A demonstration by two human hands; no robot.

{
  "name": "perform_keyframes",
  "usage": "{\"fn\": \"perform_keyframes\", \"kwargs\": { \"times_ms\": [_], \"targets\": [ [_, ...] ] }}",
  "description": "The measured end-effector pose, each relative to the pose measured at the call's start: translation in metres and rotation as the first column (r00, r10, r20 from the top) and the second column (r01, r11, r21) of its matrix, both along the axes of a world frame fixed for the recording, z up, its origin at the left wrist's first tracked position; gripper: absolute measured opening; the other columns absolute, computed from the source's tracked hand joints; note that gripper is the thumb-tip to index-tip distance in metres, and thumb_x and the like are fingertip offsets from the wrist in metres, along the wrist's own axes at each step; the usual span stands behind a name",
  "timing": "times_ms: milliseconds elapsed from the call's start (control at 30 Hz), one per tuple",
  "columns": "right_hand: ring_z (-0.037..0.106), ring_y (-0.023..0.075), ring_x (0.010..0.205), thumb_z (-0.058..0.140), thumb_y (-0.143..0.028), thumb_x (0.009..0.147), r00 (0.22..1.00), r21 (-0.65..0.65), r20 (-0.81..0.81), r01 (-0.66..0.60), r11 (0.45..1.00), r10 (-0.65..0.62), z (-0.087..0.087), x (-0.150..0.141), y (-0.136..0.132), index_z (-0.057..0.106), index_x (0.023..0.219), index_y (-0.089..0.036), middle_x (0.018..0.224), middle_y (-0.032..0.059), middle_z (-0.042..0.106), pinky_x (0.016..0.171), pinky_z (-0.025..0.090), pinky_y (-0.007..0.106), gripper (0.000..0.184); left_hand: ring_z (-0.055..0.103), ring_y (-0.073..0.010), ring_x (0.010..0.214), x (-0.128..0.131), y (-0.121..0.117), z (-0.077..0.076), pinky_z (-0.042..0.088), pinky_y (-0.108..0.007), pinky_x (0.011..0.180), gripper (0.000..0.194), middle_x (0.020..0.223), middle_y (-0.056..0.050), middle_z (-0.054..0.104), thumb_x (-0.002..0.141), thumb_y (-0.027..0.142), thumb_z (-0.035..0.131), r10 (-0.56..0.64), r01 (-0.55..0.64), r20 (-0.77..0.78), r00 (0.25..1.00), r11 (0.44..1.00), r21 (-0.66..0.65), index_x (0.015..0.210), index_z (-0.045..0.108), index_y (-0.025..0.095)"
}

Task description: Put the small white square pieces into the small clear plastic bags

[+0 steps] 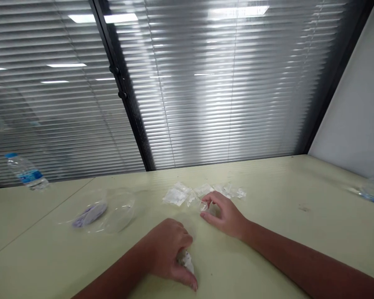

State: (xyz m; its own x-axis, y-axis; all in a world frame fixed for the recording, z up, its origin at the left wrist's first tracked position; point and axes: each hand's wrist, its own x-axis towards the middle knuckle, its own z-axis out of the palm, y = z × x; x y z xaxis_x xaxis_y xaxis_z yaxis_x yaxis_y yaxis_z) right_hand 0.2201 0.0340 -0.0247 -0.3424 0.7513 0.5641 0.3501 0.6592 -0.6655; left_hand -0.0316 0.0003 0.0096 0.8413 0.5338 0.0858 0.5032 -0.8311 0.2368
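Bright overhead glare across window blinds

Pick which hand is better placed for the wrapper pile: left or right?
Right, likely: the right hand is beside the crumpled wrappers, while the left hand sits farther back, closed on a white crumpled piece.

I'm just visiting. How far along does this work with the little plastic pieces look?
Done, it seems: crumpled white-and-clear plastic pieces lie in a loose row on the pale green table. In hand: the left hand closes on a crumpled white piece, and the right hand pinches a small clear piece. Left, as far as shows: that loose row, plus a clear round plastic cover lying apart.
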Motion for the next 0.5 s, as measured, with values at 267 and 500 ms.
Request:
{"fn": "perform_keyframes", "kwargs": {
  "times_ms": [267,500],
  "targets": [
    [0.063,0.0201,0.093,0.075,-0.033,0.089,1.000,0.015,-0.009,0.014,1.000,-0.014,0.000,-0.001,-0.001,0.064,0.111,-0.026,0.099,0.0022,0.067,0.087,0.049,0.035,0.026,0.055,-0.0161,0.063,0.002,0.005,-0.006,0.023,-0.034,0.061,0.044,0.069,0.000,0.064,0.108,0.045,0.044,0.017,0.012,-0.151,0.988,0.982,0.190,0.073,0.049,0.020],
    [0.064,0.0203,0.093,0.074,-0.033,0.090,1.000,0.007,0.005,0.002,1.000,-0.002,-0.001,0.000,0.000,0.064,0.111,-0.026,0.099,0.0022,0.068,0.087,0.049,0.034,0.025,0.052,-0.0156,0.066,-0.015,0.026,0.000,0.022,-0.031,0.061,0.045,0.071,0.000,0.063,0.108,0.047,0.043,0.212,-0.201,-0.095,0.973,0.973,0.114,0.073,0.047,0.019]
  ]
}}
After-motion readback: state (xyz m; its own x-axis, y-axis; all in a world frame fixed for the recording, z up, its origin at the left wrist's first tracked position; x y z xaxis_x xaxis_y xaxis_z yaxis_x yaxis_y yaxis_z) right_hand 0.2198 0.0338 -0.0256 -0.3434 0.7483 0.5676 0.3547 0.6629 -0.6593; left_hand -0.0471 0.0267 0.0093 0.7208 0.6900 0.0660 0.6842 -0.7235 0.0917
